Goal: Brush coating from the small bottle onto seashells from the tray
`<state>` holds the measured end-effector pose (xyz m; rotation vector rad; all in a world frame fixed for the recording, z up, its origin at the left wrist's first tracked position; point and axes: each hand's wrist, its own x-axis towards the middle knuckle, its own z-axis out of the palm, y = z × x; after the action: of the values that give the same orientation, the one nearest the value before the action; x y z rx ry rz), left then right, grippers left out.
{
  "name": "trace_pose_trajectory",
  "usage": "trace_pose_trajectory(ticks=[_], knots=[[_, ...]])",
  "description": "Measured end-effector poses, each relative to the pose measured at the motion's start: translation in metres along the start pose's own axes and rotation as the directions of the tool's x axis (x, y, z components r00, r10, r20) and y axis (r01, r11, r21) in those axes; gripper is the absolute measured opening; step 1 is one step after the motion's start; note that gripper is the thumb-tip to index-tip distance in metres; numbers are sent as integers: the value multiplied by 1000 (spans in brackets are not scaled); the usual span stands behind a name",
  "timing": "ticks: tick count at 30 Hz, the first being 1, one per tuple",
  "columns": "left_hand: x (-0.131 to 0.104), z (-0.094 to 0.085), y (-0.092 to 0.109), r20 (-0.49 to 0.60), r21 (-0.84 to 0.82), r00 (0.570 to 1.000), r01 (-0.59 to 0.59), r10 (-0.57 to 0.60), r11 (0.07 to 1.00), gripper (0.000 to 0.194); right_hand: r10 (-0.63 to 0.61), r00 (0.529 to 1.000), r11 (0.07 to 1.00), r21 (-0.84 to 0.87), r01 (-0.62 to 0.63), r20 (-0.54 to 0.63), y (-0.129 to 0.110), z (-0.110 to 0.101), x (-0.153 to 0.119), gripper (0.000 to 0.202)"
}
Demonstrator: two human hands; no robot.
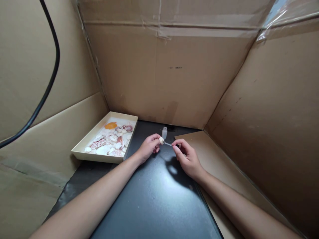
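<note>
Pale shell (pixel 161 140) pinched in left hand (pixel 150 146), thin stick (pixel 167 144) in right (pixel 187 156), dark tabletop (pixel 152 196) edge beside.

Near the centre of the frame, my left hand (pixel 149 147) is holding a small, pale, ridged shell (pixel 161 140) by its edge. My right hand (pixel 186 156) is pinching a thin, whitish stick (pixel 167 144), which is slanting slightly down to the right, its far end meeting the shell.

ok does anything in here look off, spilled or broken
Nothing looks spilled or broken. The clear tape at the upper right is crumpled instead of flat, and the back wall has a darker patch low down, above the bottle.
</note>
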<state>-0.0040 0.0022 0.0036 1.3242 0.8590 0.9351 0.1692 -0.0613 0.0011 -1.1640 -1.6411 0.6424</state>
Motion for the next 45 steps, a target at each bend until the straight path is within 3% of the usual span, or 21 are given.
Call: trace_pose_trajectory(ticks=[7,13,18,23,28,34,39,45], knots=[[0,1,1,-4,7,1000,-14,14,1000,9,4,995,996,-93,-14,-99,0,0,1,15],[-1,1,1,0,-1,1000,-6,6,1000,7,-38,999,998,-51,38,-5,-2,0,0,15],[-1,0,1,4,3,1000,3,-3,1000,6,-52,993,991,-129,39,-102,2,0,1,13],[-1,0,1,25,12,1000,-16,16,1000,6,-92,996,993,-72,91,-12,4,0,0,15],[-1,-1,1,19,18,1000,-20,20,1000,4,-73,993,989,-138,59,-93,4,0,1,15],[0,-1,0,20,-37,1000,-9,10,999,2,-133,991,984,-118,132,6,1,-1,0,15],[-1,-2,0,18,-48,1000,8,-7,999,2,-81,995,980,-186,67,-65,3,0,2,14],[0,-2,0,15,-41,1000,10,-9,999,2,-113,993,991,-70,114,17,0,-1,-1,16]])
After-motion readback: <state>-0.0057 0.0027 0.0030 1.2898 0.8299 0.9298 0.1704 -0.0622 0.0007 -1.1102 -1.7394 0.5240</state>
